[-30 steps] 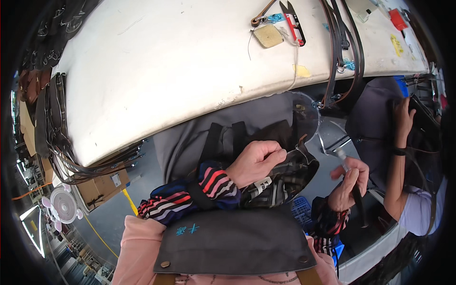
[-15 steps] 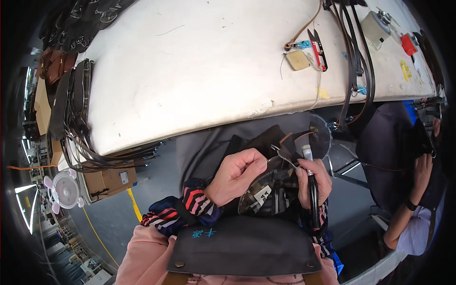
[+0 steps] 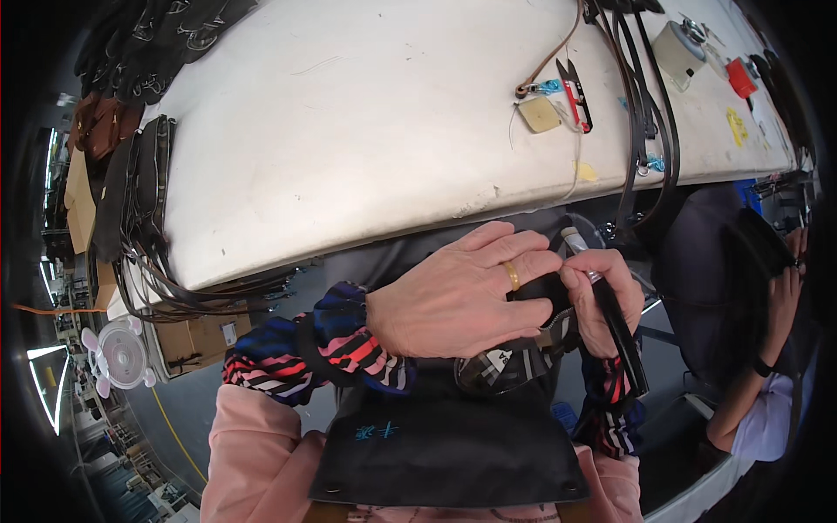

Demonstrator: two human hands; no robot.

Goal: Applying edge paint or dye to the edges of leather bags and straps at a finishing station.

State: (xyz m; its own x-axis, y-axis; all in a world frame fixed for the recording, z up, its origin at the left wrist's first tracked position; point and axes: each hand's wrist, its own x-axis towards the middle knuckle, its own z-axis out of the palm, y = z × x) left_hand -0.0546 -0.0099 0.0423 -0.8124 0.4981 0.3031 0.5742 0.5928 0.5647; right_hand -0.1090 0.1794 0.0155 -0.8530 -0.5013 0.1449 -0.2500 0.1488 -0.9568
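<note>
A dark bag with plaid lining, a white label and a metal zipper edge lies on my lap, mostly hidden under my left hand. My left hand, wearing a gold ring, lies back up across it, fingers spread and bent over the dark fabric; its thumb is out of sight. My right hand grips a brush with a long black handle, pale metal collar and light bristles that point up and away from me. The right thumb and a left fingertip meet or nearly meet beside the bag.
Ahead is the white table. Red-handled thread snips, a yellowish block, hanging dark straps and a whitish container are at its right. Dark bags hang left, above a cardboard box. A co-worker's arm is at right.
My left hand has gone from a pinch at the zipper to spreading over the bag, farther right. My right hand has risen slightly rightward with the brush, which tilts more. The bag has shifted.
</note>
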